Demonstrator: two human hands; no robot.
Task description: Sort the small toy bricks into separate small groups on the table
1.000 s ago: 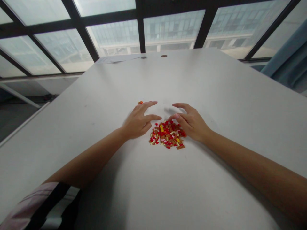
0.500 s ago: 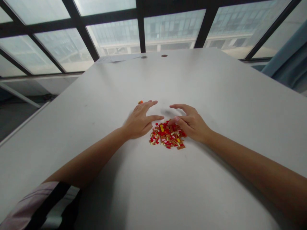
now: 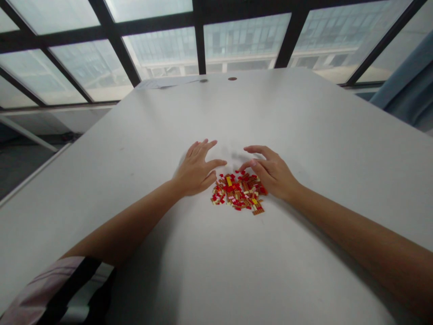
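Observation:
A flat heap of small toy building bricks [image 3: 237, 192], mostly red and brown with some yellow, white and pink pieces, lies on the white table [image 3: 216, 253]. To its left is my left hand [image 3: 196, 170], palm down with fingers spread and the thumb pointing toward the heap. I see nothing held in it. My right hand [image 3: 274, 174] is at the heap's right edge, its fingers loosely bent and apart. Its lower fingertips reach over the far side of the bricks. No piece shows between them, and the hand covers some bricks on that side.
Two round holes, one of them brown [image 3: 232, 78], are set near the table's far edge. Papers [image 3: 158, 84] lie at the far left corner. Dark-framed windows [image 3: 199, 40] stand behind the table, and a blue curtain [image 3: 406, 85] hangs at right.
My left hand has shifted slightly left and away from me, and an orange piece beyond it is now hidden. My right hand has moved a little right; bricks at the heap's right side have shifted.

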